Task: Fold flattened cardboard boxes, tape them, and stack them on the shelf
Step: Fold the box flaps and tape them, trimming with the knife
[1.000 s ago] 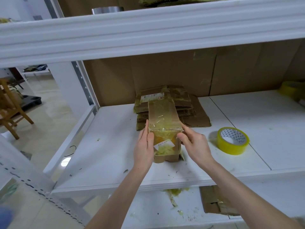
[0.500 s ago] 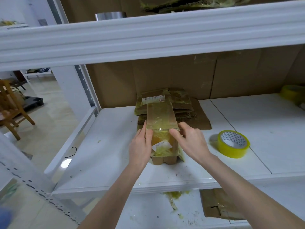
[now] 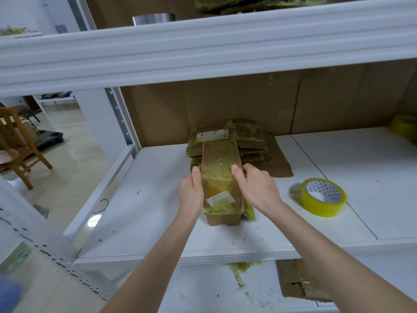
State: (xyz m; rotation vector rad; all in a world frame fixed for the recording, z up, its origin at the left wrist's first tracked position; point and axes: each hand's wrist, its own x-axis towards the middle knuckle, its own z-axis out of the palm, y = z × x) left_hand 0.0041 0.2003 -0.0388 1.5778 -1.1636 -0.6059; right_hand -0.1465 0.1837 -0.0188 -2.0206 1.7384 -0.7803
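shelf (image 3: pixel 158 222): flattened stack (image 3: pixel 252 141) at 12 o'clock, taped box (image 3: pixel 220 163) just before it. left grip (image 3: pixel 191 195) presses flat, fingers straight; right grip's (image 3: pixel 257 188) thumb has shifted onto the top, clasping the box. stacking probably follows.

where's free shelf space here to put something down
Widest bare patch: the shelf left of the box, out to the side rail. Also the right panel behind the tape roll. Crowded: the middle, where left hand and right hand hold the box in front of the flattened stack.
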